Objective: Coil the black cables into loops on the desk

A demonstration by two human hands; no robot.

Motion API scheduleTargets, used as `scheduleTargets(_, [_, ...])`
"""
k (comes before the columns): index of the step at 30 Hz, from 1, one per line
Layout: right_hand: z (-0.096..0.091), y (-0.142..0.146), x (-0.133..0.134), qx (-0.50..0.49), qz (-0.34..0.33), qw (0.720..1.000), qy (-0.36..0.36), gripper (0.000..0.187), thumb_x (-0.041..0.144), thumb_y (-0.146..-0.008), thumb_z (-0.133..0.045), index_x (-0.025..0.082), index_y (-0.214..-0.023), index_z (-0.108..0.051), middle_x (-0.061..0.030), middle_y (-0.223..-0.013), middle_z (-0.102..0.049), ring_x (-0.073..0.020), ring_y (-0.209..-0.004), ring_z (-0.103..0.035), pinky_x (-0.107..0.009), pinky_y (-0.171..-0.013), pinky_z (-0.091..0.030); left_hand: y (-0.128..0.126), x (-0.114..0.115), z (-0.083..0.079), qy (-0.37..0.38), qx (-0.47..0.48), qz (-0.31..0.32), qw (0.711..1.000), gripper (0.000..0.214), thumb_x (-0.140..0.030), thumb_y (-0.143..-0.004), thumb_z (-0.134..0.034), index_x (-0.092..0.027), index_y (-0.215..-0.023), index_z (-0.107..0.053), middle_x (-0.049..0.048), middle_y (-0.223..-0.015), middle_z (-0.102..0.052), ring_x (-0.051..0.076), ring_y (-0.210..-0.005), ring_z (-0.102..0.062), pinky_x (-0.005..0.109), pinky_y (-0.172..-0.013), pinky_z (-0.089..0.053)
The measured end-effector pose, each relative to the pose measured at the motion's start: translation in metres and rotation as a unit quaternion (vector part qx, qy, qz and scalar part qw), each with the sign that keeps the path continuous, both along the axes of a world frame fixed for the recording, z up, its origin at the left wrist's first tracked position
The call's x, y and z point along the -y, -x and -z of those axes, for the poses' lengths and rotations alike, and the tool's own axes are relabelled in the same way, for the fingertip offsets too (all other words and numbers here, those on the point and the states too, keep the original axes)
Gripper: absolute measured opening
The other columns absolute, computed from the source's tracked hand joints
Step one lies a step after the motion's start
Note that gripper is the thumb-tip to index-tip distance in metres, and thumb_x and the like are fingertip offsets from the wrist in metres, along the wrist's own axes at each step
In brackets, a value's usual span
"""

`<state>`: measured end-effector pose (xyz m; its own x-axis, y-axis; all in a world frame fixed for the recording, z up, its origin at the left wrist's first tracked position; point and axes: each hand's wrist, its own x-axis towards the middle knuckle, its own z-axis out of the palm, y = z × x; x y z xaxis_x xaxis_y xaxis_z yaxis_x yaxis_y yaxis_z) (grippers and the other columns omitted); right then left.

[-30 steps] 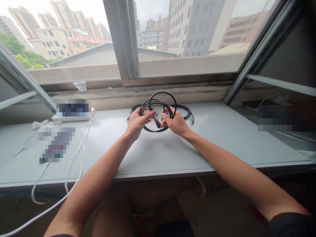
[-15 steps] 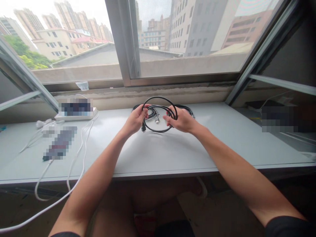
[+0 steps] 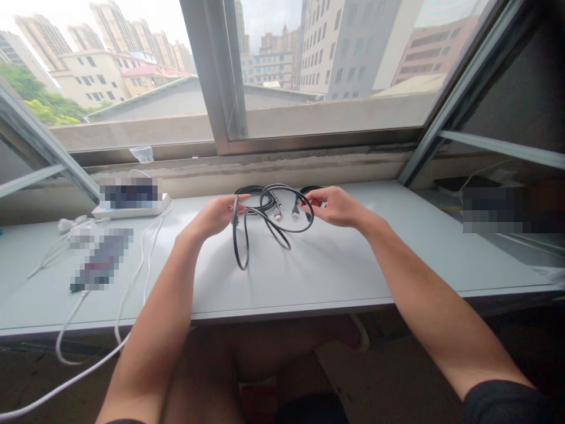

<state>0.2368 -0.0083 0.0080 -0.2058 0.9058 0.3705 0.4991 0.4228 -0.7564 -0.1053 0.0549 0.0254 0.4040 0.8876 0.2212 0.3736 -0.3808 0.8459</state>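
A black cable [image 3: 242, 268] is stretched between my two hands in loose, uneven loops above the white table. My left hand [image 3: 212, 214] is closed round the cable at the left, and one long loop hangs below its fingers. At the right, my right hand [image 3: 338, 207] pinches the cable's rounder loop between thumb and fingers. Behind the loops, more black cable [image 3: 251, 189] lies coiled on the table, partly covered. Two connectors show there, a silvery one [image 3: 278, 215] and a dark one with a pale tip [image 3: 295, 209].
On the left of the table [image 3: 309, 277] stand a white box-like base [image 3: 101, 211], white adapters [image 3: 75, 225] and a blurred-out dark device [image 3: 101, 259]. White cords [image 3: 88, 377] run over the front edge. A window frame [image 3: 216, 76] rises behind.
My hands have moved apart, the left one farther left. The neat round coil between them has opened into loose loops, one hanging from my left hand.
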Motion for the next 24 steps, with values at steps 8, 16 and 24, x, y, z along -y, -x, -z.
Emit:
scheduleTargets(8, [-0.009, 0.003, 0.003, -0.15, -0.021, 0.986, 0.064, 0.033, 0.053, -0.089, -0.074, 0.023, -0.098, -0.062, 0.0012, -0.061, -0.061, -0.0147, -0.048, -0.051, -0.029, -0.047, -0.043, 0.007, -0.005, -0.002, -0.052, -0.009, -0.051, 0.997, 0.035, -0.043, -0.078, -0.082, -0.018, -0.103, -0.082, 0.0083, -0.084, -0.078, 0.021, -0.076, -0.072, 0.031, -0.074, -0.057])
scheduleTargets(16, [-0.026, -0.012, 0.012, -0.264, -0.038, 0.95, 0.164, 0.022, 0.04, -0.076, -0.071, 0.019, -0.08, -0.065, -0.002, -0.061, -0.051, -0.0118, -0.047, -0.035, -0.027, -0.042, -0.023, 0.01, 0.001, -0.015, -0.026, 0.062, -0.098, 0.993, 0.036, -0.052, -0.082, -0.079, -0.016, -0.084, -0.077, 0.0067, -0.068, -0.067, 0.017, -0.058, -0.064, 0.022, -0.044, -0.045])
scheduleTargets(24, [-0.037, -0.014, 0.022, -0.303, -0.075, 0.942, 0.125, 0.032, 0.054, -0.08, -0.057, 0.024, -0.085, -0.067, -0.0117, -0.098, -0.069, -0.0303, -0.097, -0.067, -0.042, -0.078, -0.057, 0.013, -0.004, -0.012, 0.097, 0.151, 0.004, 0.984, 0.044, -0.059, -0.08, -0.08, -0.017, -0.085, -0.068, 0.0056, -0.066, -0.065, 0.015, -0.054, -0.059, 0.024, -0.046, -0.046])
